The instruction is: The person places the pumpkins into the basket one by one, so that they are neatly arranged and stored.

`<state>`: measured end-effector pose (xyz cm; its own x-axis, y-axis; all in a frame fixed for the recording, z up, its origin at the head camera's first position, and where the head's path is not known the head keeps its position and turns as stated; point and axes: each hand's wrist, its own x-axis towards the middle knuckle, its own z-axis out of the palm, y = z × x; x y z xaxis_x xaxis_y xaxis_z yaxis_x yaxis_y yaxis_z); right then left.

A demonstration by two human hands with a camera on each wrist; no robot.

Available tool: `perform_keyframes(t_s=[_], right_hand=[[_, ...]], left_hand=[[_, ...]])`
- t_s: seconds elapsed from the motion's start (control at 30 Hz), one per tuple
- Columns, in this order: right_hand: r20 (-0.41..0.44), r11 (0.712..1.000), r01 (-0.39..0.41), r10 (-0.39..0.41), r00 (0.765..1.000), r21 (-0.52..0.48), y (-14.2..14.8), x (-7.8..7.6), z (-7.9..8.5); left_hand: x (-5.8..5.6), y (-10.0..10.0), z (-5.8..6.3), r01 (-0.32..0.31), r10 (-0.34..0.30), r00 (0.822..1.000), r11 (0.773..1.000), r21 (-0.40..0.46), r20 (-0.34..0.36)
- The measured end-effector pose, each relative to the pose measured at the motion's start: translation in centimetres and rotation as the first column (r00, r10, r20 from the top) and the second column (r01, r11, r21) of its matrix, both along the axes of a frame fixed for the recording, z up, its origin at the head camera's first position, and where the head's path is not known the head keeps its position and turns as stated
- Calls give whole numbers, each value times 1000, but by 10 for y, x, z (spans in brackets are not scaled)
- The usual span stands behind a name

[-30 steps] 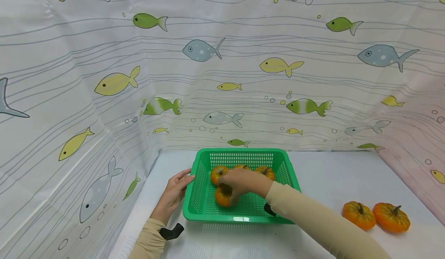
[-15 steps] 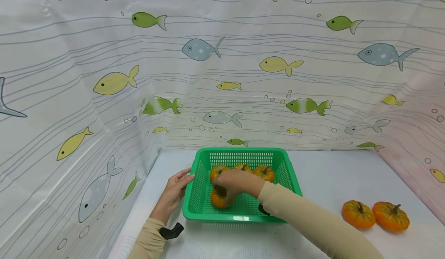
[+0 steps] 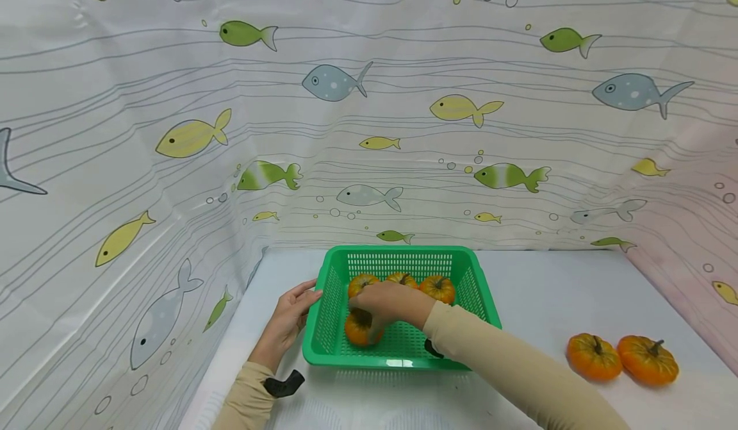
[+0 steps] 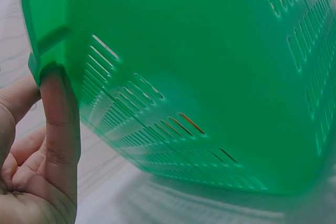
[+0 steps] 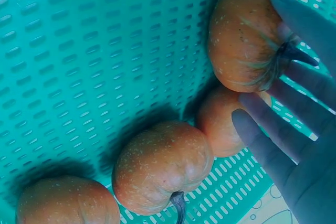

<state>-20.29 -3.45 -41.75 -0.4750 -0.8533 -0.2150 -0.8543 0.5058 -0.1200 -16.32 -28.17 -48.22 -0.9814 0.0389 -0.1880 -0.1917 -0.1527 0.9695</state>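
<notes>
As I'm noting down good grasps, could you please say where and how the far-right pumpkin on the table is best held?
I'd likely grip the far-right pumpkin across its near and far sides, coming from above: it sits stem up, squat and round, and the neighbouring pumpkin crowds its left side.

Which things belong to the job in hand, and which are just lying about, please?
In the job:
green basket, touched by left hand
pumpkin under right hand
three other pumpkins inside the basket

Seemingly just lying about:
two untouched pumpkins on the table
</notes>
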Motion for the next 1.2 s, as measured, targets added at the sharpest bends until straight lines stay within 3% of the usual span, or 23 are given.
perform_keyframes(t_s=[0.47,0.83,1.2], right_hand=[[1,1000,-18,18,1000,-12,0,-1,5],[45,999,30,-28,999,-34,9,0,29],[94,989,103,-93,991,-105,39,-5,50]], left_hand=[[0,0,0,5,-5,1000,1000,12,5],[1,-1,-1,16,-16,1000,1000,8,-14],[1,-2,-3,15,-14,999,1000,9,-35]])
